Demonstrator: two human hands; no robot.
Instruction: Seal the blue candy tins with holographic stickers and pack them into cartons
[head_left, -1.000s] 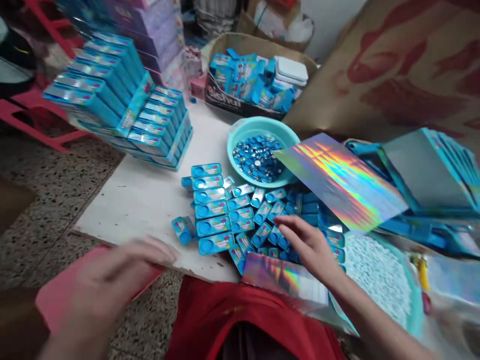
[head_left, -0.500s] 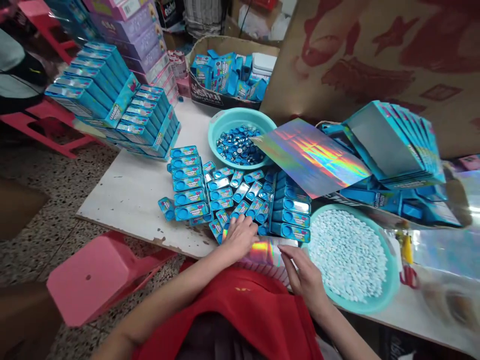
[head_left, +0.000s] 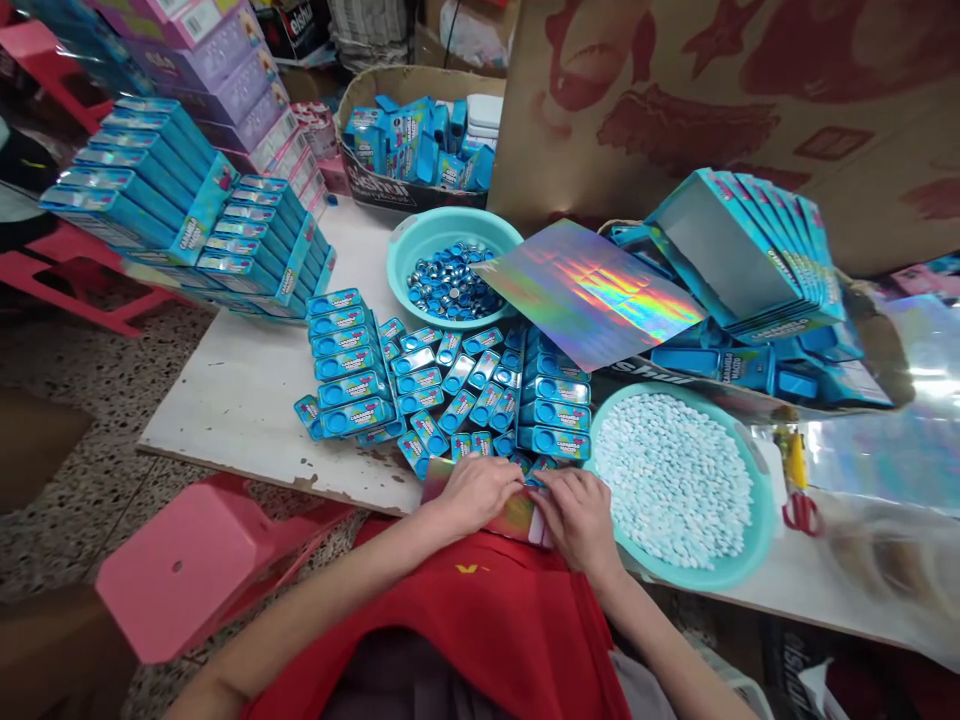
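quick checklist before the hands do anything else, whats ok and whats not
1. Both hands at the iridescent piece: ok, left hand and right hand are on or over it, close together.
2. Secure grip: cannot tell, the fingers hide any hold.
3. Far side free of clutter: not ok, small blue tins crowd there.
4. Bowl of white pellets upright: ok, beside the right hand.
5. Loose iridescent sheet apart from the bowl of blue pieces: not ok in this view, it overlaps the rim.
6. Red-handled tool away from the hands: ok, beyond the pellets.
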